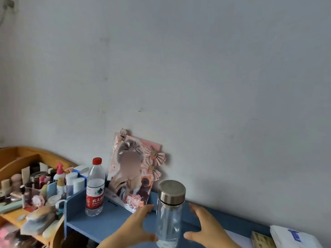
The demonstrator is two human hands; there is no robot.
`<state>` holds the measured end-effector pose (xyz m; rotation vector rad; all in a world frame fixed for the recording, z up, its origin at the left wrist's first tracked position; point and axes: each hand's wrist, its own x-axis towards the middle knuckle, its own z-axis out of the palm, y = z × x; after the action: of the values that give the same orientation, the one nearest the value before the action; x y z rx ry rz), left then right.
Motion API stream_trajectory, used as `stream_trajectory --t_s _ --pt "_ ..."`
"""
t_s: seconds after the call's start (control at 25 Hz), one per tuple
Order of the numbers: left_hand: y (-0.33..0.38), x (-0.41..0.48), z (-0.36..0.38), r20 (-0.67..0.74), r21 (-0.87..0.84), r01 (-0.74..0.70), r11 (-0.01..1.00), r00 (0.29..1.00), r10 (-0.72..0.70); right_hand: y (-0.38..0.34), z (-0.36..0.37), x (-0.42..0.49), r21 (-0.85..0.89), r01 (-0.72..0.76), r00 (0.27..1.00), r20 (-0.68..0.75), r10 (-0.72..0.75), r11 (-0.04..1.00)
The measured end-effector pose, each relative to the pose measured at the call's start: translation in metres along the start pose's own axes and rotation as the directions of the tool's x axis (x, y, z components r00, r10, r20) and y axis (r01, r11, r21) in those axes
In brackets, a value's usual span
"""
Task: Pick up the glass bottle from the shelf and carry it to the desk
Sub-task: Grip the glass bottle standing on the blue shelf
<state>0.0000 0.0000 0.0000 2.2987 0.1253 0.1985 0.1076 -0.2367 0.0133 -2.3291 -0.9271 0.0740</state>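
Note:
A clear glass bottle (169, 219) with a brushed metal cap stands upright on the blue shelf (100, 224), near its front edge. My left hand (132, 228) is spread open just left of the bottle, fingertips close to the glass. On the bottle's right, my right hand (206, 228) is also open, its thumb nearly at the base. Neither hand has closed around the bottle; I cannot tell whether any fingertip touches it.
A plastic water bottle (95, 187) with a red cap and red label stands on the shelf's left. A pink picture card (133, 172) leans on the white wall. A wooden organiser (26, 187) crowded with cosmetics is far left. A white bag (297, 238) lies bottom right.

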Motion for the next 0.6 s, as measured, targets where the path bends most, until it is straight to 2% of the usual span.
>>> stream_trajectory --t_s 0.08,0.32,0.48,0.6 --pt "0.004 0.006 0.007 0.015 -0.070 0.001 0.998 1.000 0.000 -0.003 0.003 0.007 0.055 0.036 0.999 0.029 -0.038 0.998" --pt "-0.003 0.013 0.026 0.003 -0.143 0.021 0.989 1.000 -0.021 -0.001 0.014 0.025 0.228 0.039 0.997 0.056 -0.053 0.973" --pt "-0.003 0.019 0.037 0.012 -0.109 -0.002 0.994 1.000 0.004 -0.003 0.014 0.034 0.266 0.051 0.995 0.065 -0.071 0.963" --pt "-0.011 0.032 0.043 -0.044 -0.088 -0.015 0.996 0.999 0.011 -0.006 0.011 0.036 0.266 0.051 0.992 0.098 -0.079 0.963"
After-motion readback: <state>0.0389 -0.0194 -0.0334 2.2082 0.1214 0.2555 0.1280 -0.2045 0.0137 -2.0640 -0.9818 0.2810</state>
